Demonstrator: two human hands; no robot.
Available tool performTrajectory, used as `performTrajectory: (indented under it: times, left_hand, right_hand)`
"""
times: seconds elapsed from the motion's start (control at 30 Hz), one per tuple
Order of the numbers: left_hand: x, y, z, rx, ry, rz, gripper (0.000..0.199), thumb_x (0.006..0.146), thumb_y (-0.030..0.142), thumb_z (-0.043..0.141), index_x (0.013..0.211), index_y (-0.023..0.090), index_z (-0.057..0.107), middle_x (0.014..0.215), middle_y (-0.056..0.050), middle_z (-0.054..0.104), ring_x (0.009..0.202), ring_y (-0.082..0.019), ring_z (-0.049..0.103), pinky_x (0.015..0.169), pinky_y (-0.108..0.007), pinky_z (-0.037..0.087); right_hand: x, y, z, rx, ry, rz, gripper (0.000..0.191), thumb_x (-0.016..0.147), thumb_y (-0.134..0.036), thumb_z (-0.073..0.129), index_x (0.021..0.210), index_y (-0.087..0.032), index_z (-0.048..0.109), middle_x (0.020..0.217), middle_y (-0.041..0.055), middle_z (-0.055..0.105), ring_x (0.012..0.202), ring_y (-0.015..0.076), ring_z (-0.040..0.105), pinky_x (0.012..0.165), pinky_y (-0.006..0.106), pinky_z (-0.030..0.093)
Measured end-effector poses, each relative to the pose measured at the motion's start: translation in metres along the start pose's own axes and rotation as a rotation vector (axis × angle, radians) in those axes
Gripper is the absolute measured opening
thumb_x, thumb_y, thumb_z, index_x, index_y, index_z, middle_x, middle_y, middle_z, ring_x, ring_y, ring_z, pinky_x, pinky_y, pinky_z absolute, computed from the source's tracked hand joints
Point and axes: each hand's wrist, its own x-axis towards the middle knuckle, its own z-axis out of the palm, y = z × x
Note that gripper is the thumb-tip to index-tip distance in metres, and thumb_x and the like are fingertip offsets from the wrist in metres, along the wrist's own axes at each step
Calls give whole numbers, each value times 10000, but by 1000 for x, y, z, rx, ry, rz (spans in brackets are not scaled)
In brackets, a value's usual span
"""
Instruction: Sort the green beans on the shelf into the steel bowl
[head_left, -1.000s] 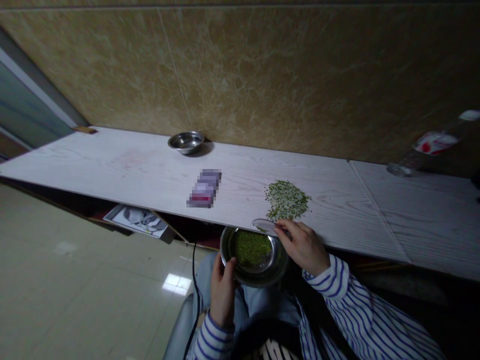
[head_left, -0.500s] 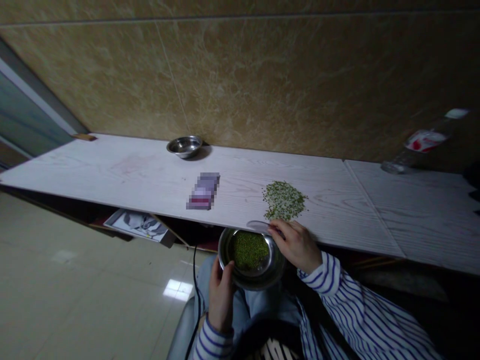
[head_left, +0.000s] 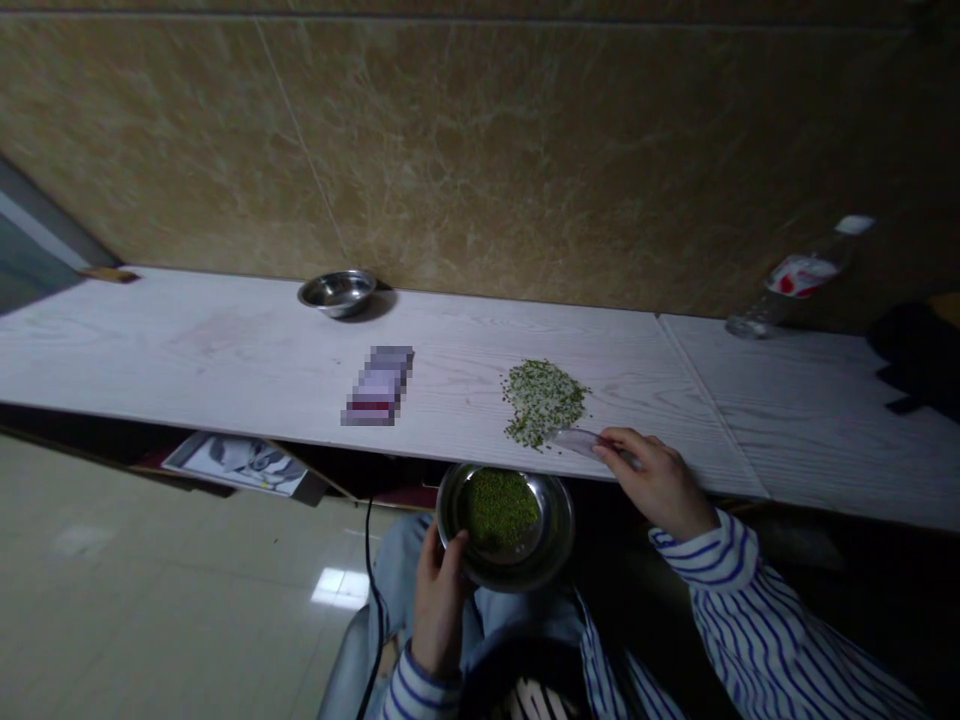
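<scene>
My left hand (head_left: 440, 598) grips the left rim of a steel bowl (head_left: 556, 545), held just below the table's front edge. Small green beans (head_left: 501, 508) lie inside it. Above the table edge, my right hand (head_left: 660, 480) pinches a thin, clear scraper-like piece (head_left: 576, 441), whose far end touches the lower right side of a loose pile on the tabletop. That pile (head_left: 546, 398) mixes green beans with small white grains.
On the white table (head_left: 465, 330) lie a pixelated flat object (head_left: 380, 385) and, by the wall, a second steel bowl (head_left: 337, 293). A plastic bottle (head_left: 801, 277) stands at the right beside dark cloth (head_left: 916, 350). An open box (head_left: 244, 465) sits under the table.
My right hand has moved right with the clear piece, from over the bowl's rim to the pile's edge. The view has shifted right. My left hand keeps its hold on the bowl.
</scene>
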Motion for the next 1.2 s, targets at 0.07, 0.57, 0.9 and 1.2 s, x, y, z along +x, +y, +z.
performTrajectory:
  times: [0.07, 0.57, 0.9, 1.2]
  left_hand:
    - [-1, 0, 1, 9, 3, -11, 485, 721, 383, 606, 1163, 200, 528, 1029, -61, 630, 882, -192, 596, 580, -235, 471]
    - [2, -9, 12, 26, -28, -15, 495, 724, 401, 614, 1172, 203, 543, 1139, -85, 618, 962, -226, 600, 596, -240, 499]
    - [0, -8, 16, 14, -12, -18, 572, 702, 405, 637, 1223, 194, 535, 1082, -100, 639, 916, -234, 618, 635, -287, 508]
    - [0, -7, 14, 23, -9, -20, 512, 721, 399, 625, 1191, 217, 534, 1121, -79, 606, 935, -210, 595, 610, -248, 489]
  right_hand:
    - [0, 3, -1, 8, -13, 3, 166, 847, -343, 533, 940, -244, 629, 863, 31, 700, 774, 199, 649, 721, 328, 512]
    - [-8, 4, -4, -54, -24, -42, 176, 863, -323, 497, 913, -229, 638, 816, 41, 708, 728, 199, 652, 697, 324, 503]
    - [-4, -7, 1, -40, -1, -86, 143, 868, -294, 515, 922, -214, 621, 834, 37, 705, 727, 179, 647, 688, 302, 497]
    - [-2, -9, 8, -40, -21, -114, 136, 871, -289, 517, 927, -215, 617, 834, 33, 703, 725, 177, 641, 701, 307, 491]
